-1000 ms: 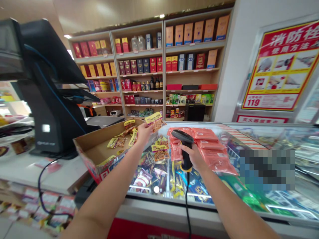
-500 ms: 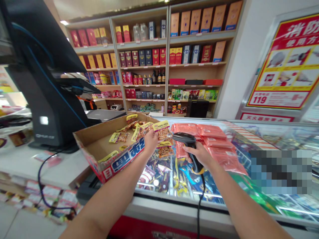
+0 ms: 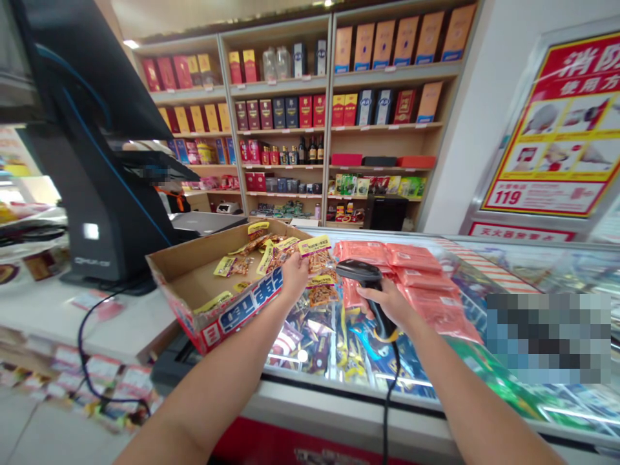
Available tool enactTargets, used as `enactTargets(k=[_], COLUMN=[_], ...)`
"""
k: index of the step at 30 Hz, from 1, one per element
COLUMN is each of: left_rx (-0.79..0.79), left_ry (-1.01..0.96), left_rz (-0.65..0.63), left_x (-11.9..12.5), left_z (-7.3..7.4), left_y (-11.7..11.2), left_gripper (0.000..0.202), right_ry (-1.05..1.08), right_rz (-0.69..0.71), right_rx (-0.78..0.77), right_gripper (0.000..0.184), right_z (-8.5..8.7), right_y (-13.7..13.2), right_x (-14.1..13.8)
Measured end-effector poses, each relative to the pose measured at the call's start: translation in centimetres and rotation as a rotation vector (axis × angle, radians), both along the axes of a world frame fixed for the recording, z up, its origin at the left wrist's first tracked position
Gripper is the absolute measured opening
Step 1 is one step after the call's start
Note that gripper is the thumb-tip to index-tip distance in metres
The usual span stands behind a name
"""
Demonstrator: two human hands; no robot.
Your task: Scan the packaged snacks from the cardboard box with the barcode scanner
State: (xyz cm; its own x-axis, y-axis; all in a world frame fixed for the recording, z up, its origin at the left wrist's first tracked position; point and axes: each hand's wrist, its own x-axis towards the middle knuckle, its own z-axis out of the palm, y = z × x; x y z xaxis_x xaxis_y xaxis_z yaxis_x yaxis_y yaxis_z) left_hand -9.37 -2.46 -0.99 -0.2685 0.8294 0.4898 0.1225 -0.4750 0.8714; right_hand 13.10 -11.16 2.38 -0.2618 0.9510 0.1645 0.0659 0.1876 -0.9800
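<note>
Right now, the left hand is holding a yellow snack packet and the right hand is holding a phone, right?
Not quite. The head view shows the right hand holding a scanner, black with a cord hanging down, not a phone. The left hand does hold a yellow snack packet.

Shop: stocked shelves [image 3: 300,116], checkout terminal [image 3: 92,161].

Wooden shelves [image 3: 329,129] are standing along the back, stocked with boxes and bottles — a ceiling light [image 3: 128,44] is glowing above them. At right a white wall [image 3: 465,129] is bearing a red-and-yellow poster [image 3: 557,142]; a glass-topped counter [image 3: 329,410] is stretching across the front, pale floor [image 3: 24,442] showing lower left.
</note>
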Motion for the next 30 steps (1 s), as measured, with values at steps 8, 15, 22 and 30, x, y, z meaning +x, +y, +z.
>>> enactTargets(k=[8, 15, 22, 30], left_rx=[-0.058, -0.101, -0.296, -0.261], left_ry=[0.116, 0.495, 1.173, 1.311], left_rz=[0.046, 0.140, -0.052, -0.021], left_x=[-0.1, 0.7, 1.3, 3.8], left_z=[-0.6, -0.2, 1.0, 0.8], left_y=[0.3, -0.6, -3.5, -1.7], left_gripper=[0.014, 0.038, 0.073, 0.040], right_ry=[0.036, 0.092, 0.111, 0.127], right_rz=[-0.052, -0.113, -0.128, -0.133], right_rx=[0.012, 0.038, 0.065, 0.058], right_gripper=[0.026, 0.027, 0.030, 0.031], right_z=[0.0, 0.2, 0.2, 0.2], right_y=[0.2, -0.1, 0.0, -0.1], right_x=[-0.1, -0.3, -0.1, -0.3])
